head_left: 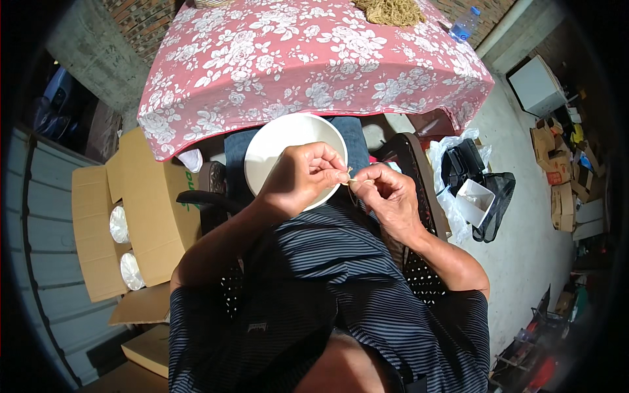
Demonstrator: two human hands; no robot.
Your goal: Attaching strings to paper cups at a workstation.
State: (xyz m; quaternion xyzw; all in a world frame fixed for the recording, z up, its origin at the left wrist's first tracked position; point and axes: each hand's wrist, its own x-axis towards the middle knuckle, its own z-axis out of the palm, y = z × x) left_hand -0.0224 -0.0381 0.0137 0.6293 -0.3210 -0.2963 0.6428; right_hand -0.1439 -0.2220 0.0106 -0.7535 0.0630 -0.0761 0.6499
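- 2 bare hands meet over the person's lap, fingertips almost touching, and between them sits a thin, short, tan fibre strand (349, 175), too small to make out in detail.
- Its long axis runs roughly level, from the left hand (298, 178) toward the right hand (386, 193); neither hand is nearer, since each has an end at its fingertips.
- Left hand: thumb and forefinger are pinched on the strand's left end, the other fingers curled in, wrist bent inward, forearm rising from the lower left.
- Right hand: its fingertips are closed on the strand's right end, knuckles up, palm turned down, forearm coming in from the lower right.
- Directly under the left hand lies a round white shallow bowl (275, 141), resting on the person's blue-trousered knees; the strand hangs just past the bowl's right rim.
- Beyond the bowl stands a table under a pink cloth with white flowers (314, 65); a heap of tan fibre (390, 11) lies at its far edge.
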